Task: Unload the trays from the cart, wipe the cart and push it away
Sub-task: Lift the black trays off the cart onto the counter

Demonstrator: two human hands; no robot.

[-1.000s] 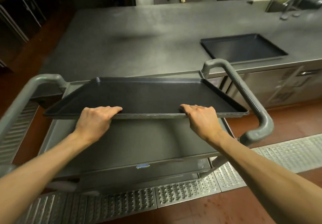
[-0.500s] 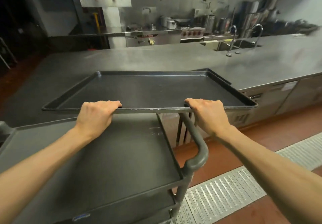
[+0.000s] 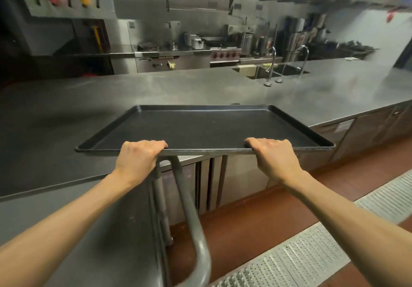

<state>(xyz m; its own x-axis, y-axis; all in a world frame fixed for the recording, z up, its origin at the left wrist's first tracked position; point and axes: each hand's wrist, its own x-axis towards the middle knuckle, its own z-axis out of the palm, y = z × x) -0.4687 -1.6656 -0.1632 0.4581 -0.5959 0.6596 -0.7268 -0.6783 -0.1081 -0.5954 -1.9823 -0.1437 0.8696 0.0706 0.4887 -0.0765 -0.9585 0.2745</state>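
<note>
- Change from the earlier frames: one second ago the black tray (image 3: pixel 207 128) sat low over the cart's top shelf, with a second tray visible on the counter to the right; half a second ago it was raised, its far edge overlapping that second tray. It is now held over the steel counter (image 3: pixel 66 117), and the second tray is no longer visible.
- The view has swung rightward: the cart (image 3: pixel 111 231) now fills only the lower left, its grey tubular handle (image 3: pixel 191 219) curving down below the tray's near edge.
- Left hand (image 3: pixel 138 159): closed over the tray's near rim left of centre, fingers curled onto the top lip.
- Right hand (image 3: pixel 275 157): closed over the same rim right of centre, fingers likewise over the lip; both forearms extended.
- Tray position: roughly level, the near edge overhanging the counter front above the cart handle. Whether its underside touches the counter cannot be told.
- Tray contents: nothing lies in it; the cart's visible top shelf is likewise bare.
- Tray appearance: large, rectangular, shallow, matt black with a low raised rim, rounded corners and a faintly textured floor.
- Background: a double sink (image 3: pixel 270 71) with two curved taps is set into the far side of the counter; pots and cooking equipment line the rear wall, partly blurred.
</note>
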